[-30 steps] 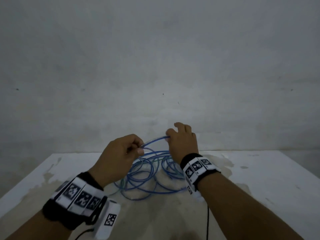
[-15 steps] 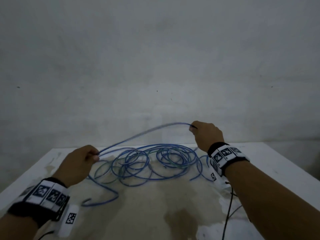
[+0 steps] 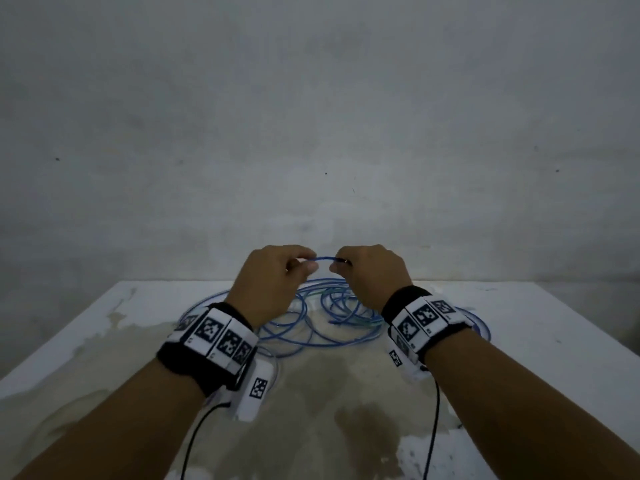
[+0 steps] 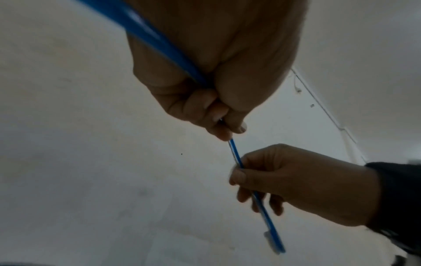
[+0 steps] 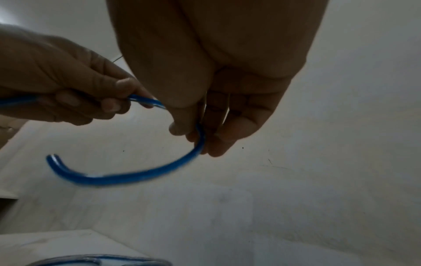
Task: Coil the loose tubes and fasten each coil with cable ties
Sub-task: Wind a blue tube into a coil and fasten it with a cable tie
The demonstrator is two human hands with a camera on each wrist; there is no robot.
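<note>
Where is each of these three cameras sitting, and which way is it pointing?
Head: worn on the head, looking forward and down at the table; both forearms show.
Left wrist: on the left wrist, looking along the left hand toward the right hand.
Right wrist: on the right wrist, looking along the right hand.
All share the blue tube, gripped by both hands.

Two hands are in view: one left hand (image 3: 273, 275) and one right hand (image 3: 372, 271). Two marker wristbands are present, one on the left wrist (image 3: 211, 341) and one on the right wrist (image 3: 424, 322). One table (image 3: 519, 341) carries the blue tubing (image 3: 311, 317); the overlapping loops prevent a reliable count, possibly one continuous tube. One free tube end (image 5: 51, 158) is visible.
</note>
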